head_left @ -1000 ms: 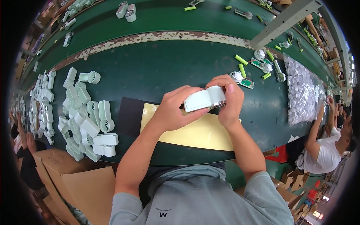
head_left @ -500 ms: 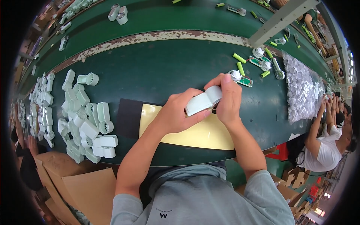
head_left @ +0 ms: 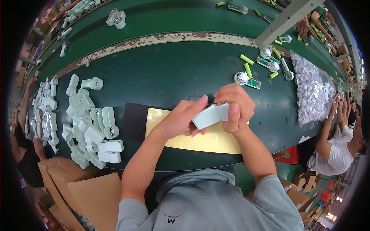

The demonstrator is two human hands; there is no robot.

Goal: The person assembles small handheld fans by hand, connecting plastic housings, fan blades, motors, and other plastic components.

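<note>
Between my two hands is a pale mint plastic fan housing [head_left: 209, 116], tilted, its smooth handle side facing up. My left hand [head_left: 179, 119] is closed around its handle end, thumb raised along the far edge and fingertips showing beneath. The round end sits in the grip of my right hand [head_left: 237, 106], which hides most of it; the thumb presses on its near side. Below the hands lies a yellow glossy sheet [head_left: 185, 142] on a black mat [head_left: 133, 122]. Beyond my right hand, a round white fan motor with a green circuit board [head_left: 252, 83] rests on the table.
A heap of mint fan housings [head_left: 93, 134] covers the left of the green table [head_left: 162, 73]. Several green battery cells [head_left: 246, 59] lie at the far right, beside a clear bag of white parts [head_left: 312, 92]. A metal post [head_left: 285, 25] rises behind. Cardboard boxes [head_left: 94, 192] stand lower left; co-workers sit at both sides.
The housing has been turned in my hands, so its round opening no longer shows. My left thumb has come up to the far edge, and my right hand has shifted down around the round end.
</note>
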